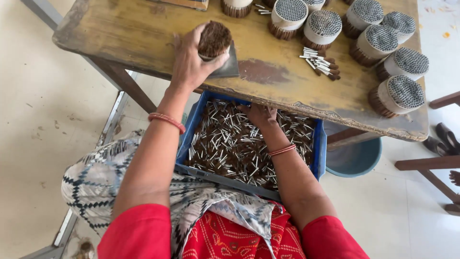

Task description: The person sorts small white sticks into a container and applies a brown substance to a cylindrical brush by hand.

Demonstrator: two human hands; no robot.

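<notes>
A person's left hand (190,60) wraps its fingers around a round bundle of brown-tipped sticks (214,39) on the worn tabletop (143,33), best kept squeezed tight, while the right hand (258,115), fingers hidden, digs into a blue crate (320,148) of loose sticks (230,148).

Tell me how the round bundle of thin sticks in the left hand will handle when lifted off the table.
The bundle is many separate sticks packed together, so it would probably loosen or shed sticks unless squeezed. The left hand wraps its side, which suggests it is light. Laid on its round side it may roll; on a flat end it likely stands.
</notes>
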